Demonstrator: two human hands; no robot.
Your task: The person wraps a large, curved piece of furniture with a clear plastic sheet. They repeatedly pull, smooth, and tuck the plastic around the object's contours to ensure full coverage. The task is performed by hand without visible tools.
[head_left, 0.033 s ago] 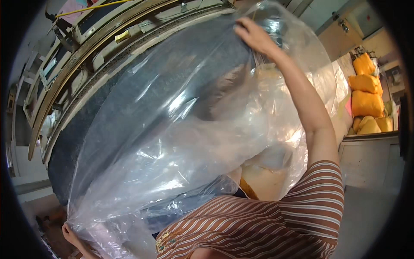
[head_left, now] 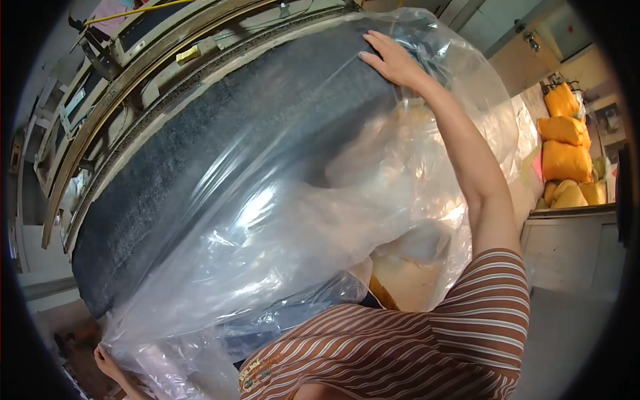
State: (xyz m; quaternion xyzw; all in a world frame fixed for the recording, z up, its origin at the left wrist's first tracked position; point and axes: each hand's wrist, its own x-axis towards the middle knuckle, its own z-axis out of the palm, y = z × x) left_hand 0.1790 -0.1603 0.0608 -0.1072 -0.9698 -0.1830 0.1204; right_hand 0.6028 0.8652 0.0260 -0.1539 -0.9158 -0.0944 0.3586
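A large clear plastic sheet (head_left: 280,233) spreads in shiny folds in front of me, partly over a long, curved, dark grey surface (head_left: 153,180). The near left end of the sheet is bunched and pinched in my left hand (head_left: 105,362), low at the left. Far off at the upper right, my right hand (head_left: 398,61) lies on the sheet near the end of the dark surface, its fingers stretched out and apart. Beneath the plastic on the right, pale and tan shapes show blurred.
A long metal and wood frame (head_left: 127,93) runs along the far side of the dark surface. On the right, several orange bundles (head_left: 567,160) are stacked on a ledge (head_left: 577,212). A door with a metal handle (head_left: 531,41) stands at the upper right.
The sheet's far edge has drawn back toward me, leaving more of the dark surface bare. My right hand's fingers have spread on the sheet; my left keeps its pinch.
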